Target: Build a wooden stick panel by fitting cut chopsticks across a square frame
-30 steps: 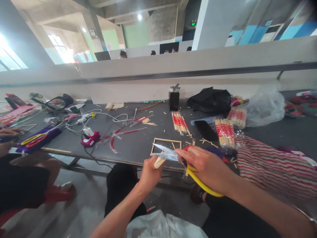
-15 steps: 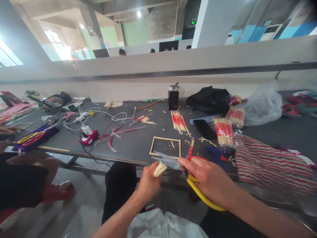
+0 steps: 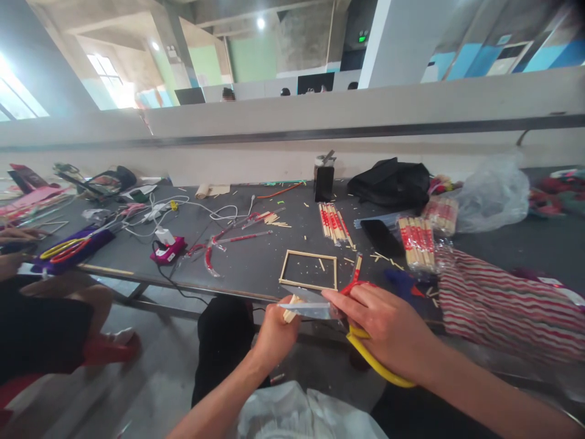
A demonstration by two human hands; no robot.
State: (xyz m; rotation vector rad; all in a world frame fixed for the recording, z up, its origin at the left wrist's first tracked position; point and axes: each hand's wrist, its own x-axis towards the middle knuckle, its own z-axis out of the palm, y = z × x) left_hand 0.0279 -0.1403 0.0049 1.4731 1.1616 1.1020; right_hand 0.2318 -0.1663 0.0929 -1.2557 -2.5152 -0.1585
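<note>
My left hand (image 3: 278, 332) is closed round a small bundle of pale wooden sticks (image 3: 289, 312), their cut ends showing above the fist. In my right hand (image 3: 381, 314) is a pair of scissors (image 3: 380, 364) with yellow and red handles. Its blades are spread apart and point left, one passing over the end of the bundle; I cannot tell whether they press on it. Just beyond the hands, a thin rectangular wooden frame (image 3: 308, 283) lies flat near the table's edge. A red-wrapped stick (image 3: 359, 265) lies beyond my right fingers.
Red-banded chopstick packs (image 3: 415, 242) lie at the right beside a black phone (image 3: 381, 236) and striped cloth (image 3: 493, 299). Scraps litter the dark table (image 3: 256, 262). A purple power block (image 3: 169, 251) with cables is at left; another person's hand (image 3: 21, 235) rests farther left.
The scissor blades have turned and spread wider, one now crossing over the stick bundle. Both hands keep their grip. The view has shifted slightly.
</note>
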